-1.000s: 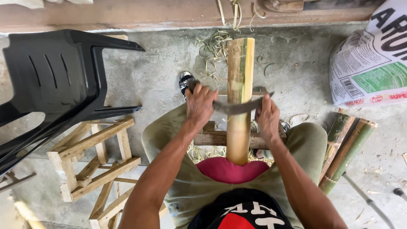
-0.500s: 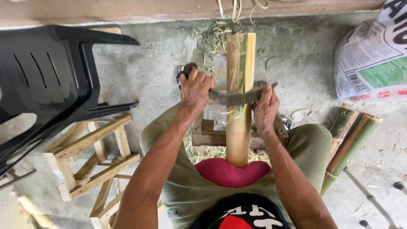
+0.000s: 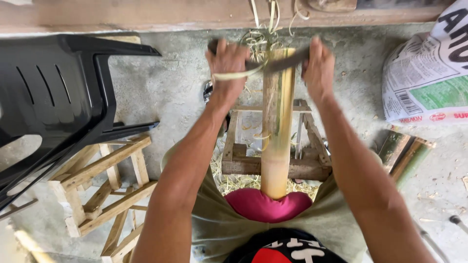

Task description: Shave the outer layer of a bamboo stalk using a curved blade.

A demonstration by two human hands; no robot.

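My left hand (image 3: pixel 227 63) and right hand (image 3: pixel 319 65) clench the dark two-handled blade (image 3: pixel 278 63) at the far tip of the pale yellow bamboo pole (image 3: pixel 277 126) propped against my lap, mostly stripped, I judge.

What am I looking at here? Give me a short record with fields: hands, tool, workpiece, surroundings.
Left hand: left hand gripping one end of the blade
Right hand: right hand gripping the other end
Tool: two-handled blade lying across the far end of the pole, motion-blurred
Workpiece: bamboo pole, near end braced against a pink pad at the person's waist
Shaving: pale strip curling off beside the left hand
Support: wooden frame under the pole
Surroundings: black plastic chair, wooden stool, printed sack, more bamboo pieces, concrete floor
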